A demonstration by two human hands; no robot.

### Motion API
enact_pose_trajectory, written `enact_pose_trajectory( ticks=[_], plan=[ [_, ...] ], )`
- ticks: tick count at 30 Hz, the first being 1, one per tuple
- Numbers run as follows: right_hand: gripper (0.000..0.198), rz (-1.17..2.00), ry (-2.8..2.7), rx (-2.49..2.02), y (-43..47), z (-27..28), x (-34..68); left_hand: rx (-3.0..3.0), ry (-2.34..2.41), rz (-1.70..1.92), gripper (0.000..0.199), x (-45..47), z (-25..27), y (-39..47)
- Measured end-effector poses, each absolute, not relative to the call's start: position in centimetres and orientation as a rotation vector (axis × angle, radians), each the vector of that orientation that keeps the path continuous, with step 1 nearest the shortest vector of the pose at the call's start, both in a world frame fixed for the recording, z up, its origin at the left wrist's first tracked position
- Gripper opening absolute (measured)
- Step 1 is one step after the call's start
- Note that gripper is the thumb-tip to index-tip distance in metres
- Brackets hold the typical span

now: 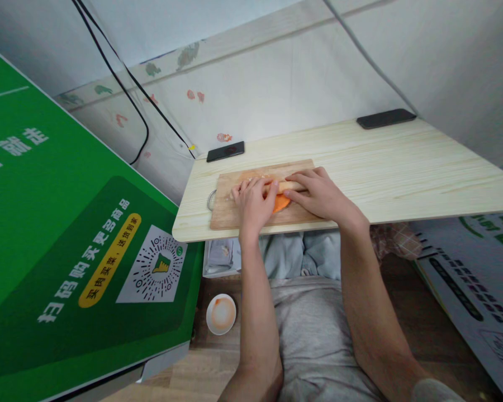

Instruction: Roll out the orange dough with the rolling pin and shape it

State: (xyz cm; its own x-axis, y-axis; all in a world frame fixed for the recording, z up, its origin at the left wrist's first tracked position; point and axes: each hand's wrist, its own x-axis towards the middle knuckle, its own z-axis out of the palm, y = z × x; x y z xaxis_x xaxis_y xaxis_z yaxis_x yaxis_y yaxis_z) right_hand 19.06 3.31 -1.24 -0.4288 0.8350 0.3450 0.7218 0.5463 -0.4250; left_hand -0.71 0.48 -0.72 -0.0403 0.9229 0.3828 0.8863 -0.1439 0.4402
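A wooden cutting board [226,215] with a metal ring handle lies on the table near its front edge. Across the board runs a short rolling pin [288,186], tinted orange in the middle. Under and just in front of it shows a flattened piece of orange dough [281,203]. My left hand [255,198] is curled over the pin's left part, its thumb by the dough. My right hand [316,192] grips the right part, thumb and fingers along it. Both palms hide the pin's ends.
The board rests on a pale wooden table [402,167]. Two phones lie along its back edge, a left one [225,151] and a right one [386,118]. A green printed panel [88,234] stands at left, with black cables [136,89] behind. Below is a white bowl [221,314].
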Motion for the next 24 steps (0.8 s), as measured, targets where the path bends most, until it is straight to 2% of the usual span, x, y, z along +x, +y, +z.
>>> enact_pose_trajectory(
  ticks=[24],
  plan=[
    [0.047, 0.302, -2.276, -1.247, 3.31, -1.33, 19.28, 2.139, 2.008, 0.948, 0.028, -0.78, -0.87, 0.57]
  ],
)
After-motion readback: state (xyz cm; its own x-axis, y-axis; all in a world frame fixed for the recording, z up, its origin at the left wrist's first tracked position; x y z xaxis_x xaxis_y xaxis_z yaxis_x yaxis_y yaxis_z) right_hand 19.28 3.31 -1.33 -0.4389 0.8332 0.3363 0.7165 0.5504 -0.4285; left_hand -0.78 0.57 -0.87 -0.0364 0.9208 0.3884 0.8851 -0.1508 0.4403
